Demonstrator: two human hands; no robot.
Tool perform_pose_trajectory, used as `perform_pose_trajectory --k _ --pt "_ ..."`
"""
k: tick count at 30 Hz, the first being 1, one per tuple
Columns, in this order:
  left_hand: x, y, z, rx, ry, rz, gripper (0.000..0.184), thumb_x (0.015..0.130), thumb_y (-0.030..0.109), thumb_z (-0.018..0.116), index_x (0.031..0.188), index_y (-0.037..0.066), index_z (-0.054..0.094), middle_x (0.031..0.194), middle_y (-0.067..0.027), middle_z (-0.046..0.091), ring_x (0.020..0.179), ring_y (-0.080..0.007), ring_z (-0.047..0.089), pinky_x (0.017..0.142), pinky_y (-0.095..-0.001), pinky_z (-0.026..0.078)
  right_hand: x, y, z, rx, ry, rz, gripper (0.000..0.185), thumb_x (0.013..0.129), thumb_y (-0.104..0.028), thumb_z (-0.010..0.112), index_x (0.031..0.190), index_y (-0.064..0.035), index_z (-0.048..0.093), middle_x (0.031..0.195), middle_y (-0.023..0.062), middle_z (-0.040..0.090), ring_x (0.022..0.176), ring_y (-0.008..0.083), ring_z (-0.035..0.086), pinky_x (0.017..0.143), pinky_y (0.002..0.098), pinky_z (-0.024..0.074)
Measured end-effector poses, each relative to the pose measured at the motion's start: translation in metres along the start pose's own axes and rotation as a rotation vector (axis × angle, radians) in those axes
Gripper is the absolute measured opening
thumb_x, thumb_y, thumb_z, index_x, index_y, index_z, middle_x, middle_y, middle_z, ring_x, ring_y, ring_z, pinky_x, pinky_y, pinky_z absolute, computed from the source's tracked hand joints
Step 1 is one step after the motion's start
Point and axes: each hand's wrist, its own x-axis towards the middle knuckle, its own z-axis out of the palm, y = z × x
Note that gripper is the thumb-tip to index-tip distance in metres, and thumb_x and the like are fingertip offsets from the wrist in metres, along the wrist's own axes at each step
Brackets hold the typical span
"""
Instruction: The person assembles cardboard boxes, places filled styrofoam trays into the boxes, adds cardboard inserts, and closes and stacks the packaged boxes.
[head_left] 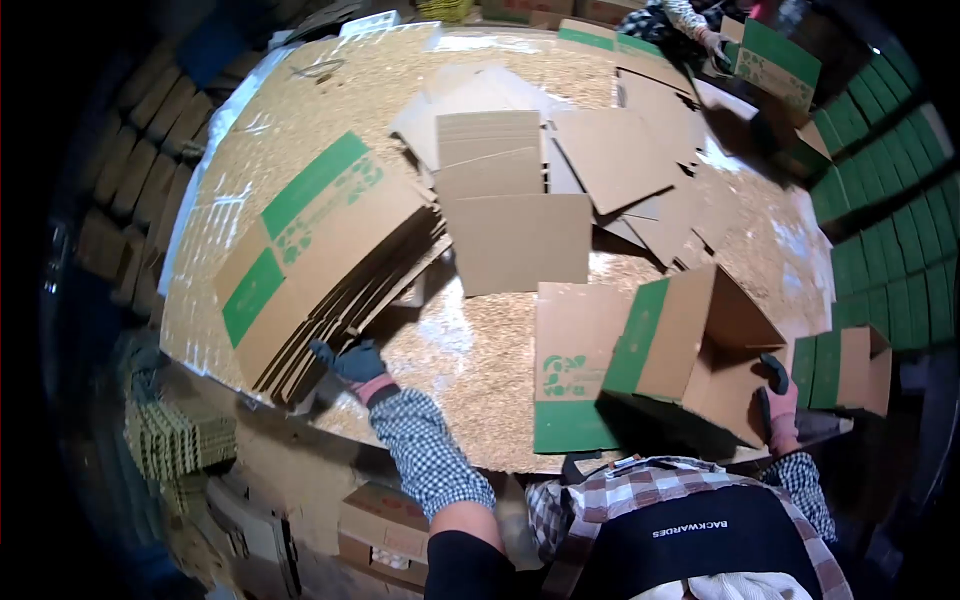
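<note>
My left hand [350, 362], in a dark glove with a pink cuff, reaches to the lower edge of a stack of flattened cardboard boxes [320, 245] with green printed bands. Its fingers look stretched out and apart at the sheet edges. My right hand [778, 400], gloved alike, has its fingers around the right edge of an unfolded cardboard box [668, 345]. That box stands tilted near the table's front edge, its hollow inside facing right. A flat printed cardboard panel [575, 365] lies against its left side.
Plain cardboard sheets [520, 240] lie across the middle of the chipboard table [440, 370]. At the far right, another person's gloved hand [715, 48] holds a green-printed box [780, 65]. Green boxes [890, 230] are stacked along the right. An open box [385, 530] sits below the table.
</note>
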Motion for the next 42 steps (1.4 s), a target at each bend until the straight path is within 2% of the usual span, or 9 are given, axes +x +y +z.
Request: perform_pose_trajectory --k 9,14,16,18,29,33,38,41,42 --pt "-0.234 -0.021 -0.071 0.010 -0.049 -0.086 0.075 0.089 0.055 0.058 0.144 0.008 0.039 0.147 -0.0113 0.042 0.134 -0.0312 0.039 0.114 -0.0476 0.028 0.009 0.047 -0.047 0.230 -0.053 0.248 0.059 0.075 0.007 0.054 0.133 -0.0040 0.054 0.126 0.0063 0.060 0.087 0.0115 0.059 0.078 0.0226 0.0496" --pt "-0.367 -0.023 -0.126 -0.154 -0.341 -0.392 0.064 0.089 0.037 0.064 0.142 0.007 0.044 0.142 -0.0140 0.048 0.131 -0.0312 0.044 0.112 -0.0497 0.033 0.024 0.216 -0.048 0.741 -0.313 0.108 0.050 0.097 -0.049 0.046 0.125 -0.0092 0.059 0.113 0.0105 0.064 0.099 0.0244 0.060 0.089 0.0393 0.0523" --pt "-0.405 -0.028 -0.067 0.385 0.088 -0.521 0.043 0.093 0.039 0.057 0.123 0.008 0.061 0.120 -0.0090 0.065 0.103 -0.0227 0.062 0.088 -0.0414 0.052 0.039 0.193 -0.061 0.470 -0.198 0.123 0.045 0.091 -0.032 0.050 0.127 -0.0083 0.058 0.116 0.0105 0.064 0.104 0.0231 0.060 0.090 0.0370 0.0509" --pt "-0.411 -0.039 -0.003 1.484 -0.626 -0.224 0.020 0.081 0.011 0.072 0.094 0.000 0.062 0.089 -0.0105 0.067 0.078 -0.0210 0.066 0.069 -0.0301 0.054 0.069 0.148 -0.086 0.345 -0.121 0.133 0.046 0.084 -0.016 0.054 0.129 -0.0074 0.057 0.120 0.0104 0.063 0.108 0.0217 0.059 0.092 0.0346 0.0496" --pt "-0.352 -0.117 0.058 1.534 -1.000 -0.773 0.023 0.091 0.017 0.055 0.111 0.007 0.060 0.109 -0.0138 0.068 0.099 -0.0295 0.065 0.079 -0.0393 0.053 0.073 -0.174 -0.039 -0.476 -0.360 -0.543 0.065 0.073 -0.005 0.056 0.137 -0.0057 0.046 0.119 0.0238 0.060 0.108 0.0368 0.059 0.096 0.0406 0.0466" --pt "-0.332 -0.120 -0.041 1.844 -1.447 -0.169 0.030 0.093 0.016 0.051 0.120 0.007 0.059 0.105 -0.0144 0.069 0.095 -0.0323 0.065 0.084 -0.0405 0.052 0.079 -0.213 0.025 -0.542 -0.385 -0.596 0.063 0.076 -0.006 0.055 0.138 -0.0026 0.043 0.115 0.0263 0.060 0.105 0.0387 0.060 0.092 0.0439 0.0483" --pt "-0.321 -0.140 0.043 1.405 -1.237 -1.309 0.029 0.092 0.020 0.052 0.110 0.000 0.063 0.104 -0.0125 0.067 0.096 -0.0207 0.064 0.079 -0.0353 0.052 0.080 -0.175 -0.024 -0.412 -0.195 -0.374 0.069 0.073 0.000 0.051 0.141 -0.0053 0.042 0.129 0.0248 0.055 0.119 0.0417 0.052 0.104 0.0420 0.0409" --pt "-0.250 -0.042 0.137 0.804 -0.634 -0.896 0.028 0.090 0.025 0.058 0.100 0.001 0.065 0.096 -0.0084 0.065 0.088 -0.0164 0.062 0.076 -0.0285 0.051 0.062 -0.069 -0.068 -0.498 -0.058 -0.230 0.073 0.075 0.002 0.058 0.144 -0.0111 0.039 0.136 0.0218 0.051 0.123 0.0380 0.050 0.104 0.0410 0.0408" --pt "-0.215 -0.018 0.152 1.350 -0.897 -0.163 0.024 0.088 0.021 0.061 0.099 0.001 0.065 0.094 -0.0077 0.063 0.086 -0.0153 0.062 0.076 -0.0270 0.051 0.056 -0.054 -0.070 -0.502 -0.036 -0.128 0.075 0.074 0.003 0.059 0.145 -0.0117 0.039 0.136 0.0218 0.051 0.122 0.0376 0.050 0.103 0.0409 0.0410"
